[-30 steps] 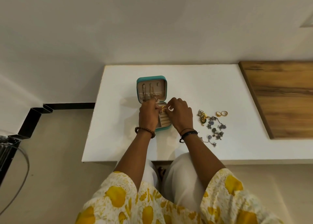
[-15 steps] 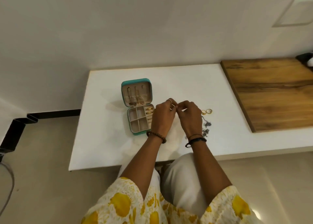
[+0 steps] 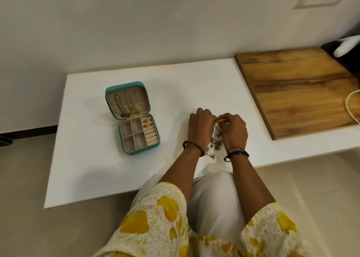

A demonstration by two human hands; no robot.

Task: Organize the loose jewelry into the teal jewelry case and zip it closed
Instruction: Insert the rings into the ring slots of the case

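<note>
While both hands are working together right of frame centre, the teal jewelry case (image 3: 134, 118) is sitting open at centre-left on the white table (image 3: 93, 159), well apart from them. Lid is standing tilted back, base lying flat.

Case contents, counted:
- 2 gold rings (image 3: 147, 122) sitting in the ring rolls, upper right of the base
- chains (image 3: 127, 108) hanging on the lid hooks; looks like 2, possibly 3, too small to confirm
- 4 square compartments on the base's left side, nothing visible in them

Left hand (image 3: 200, 129) and right hand (image 3: 233, 132) are meeting at the fingertips, fingers curled, pinching a small gold piece (image 3: 220, 120) between them. Can't tell what the piece is; mostly hidden by the fingers. Both are gripping, not relaxed.

Below the pinch, a cluster of dark silver jewelry (image 3: 215, 145) is lying on the table between the two wrists. Individual count not readable. Can't tell if it is joined to the gold piece.

Wrists: 1 brown beaded bracelet (image 3: 192, 146) on the left, 1 black band (image 3: 236, 154) on the right.

Rest of frame:
- 1 wooden board (image 3: 296, 89) lying at upper right, butting against the table
- 1 white cable (image 3: 350, 108) curving at the right edge
- yellow-patterned sleeves (image 3: 155, 223) filling the bottom
</note>
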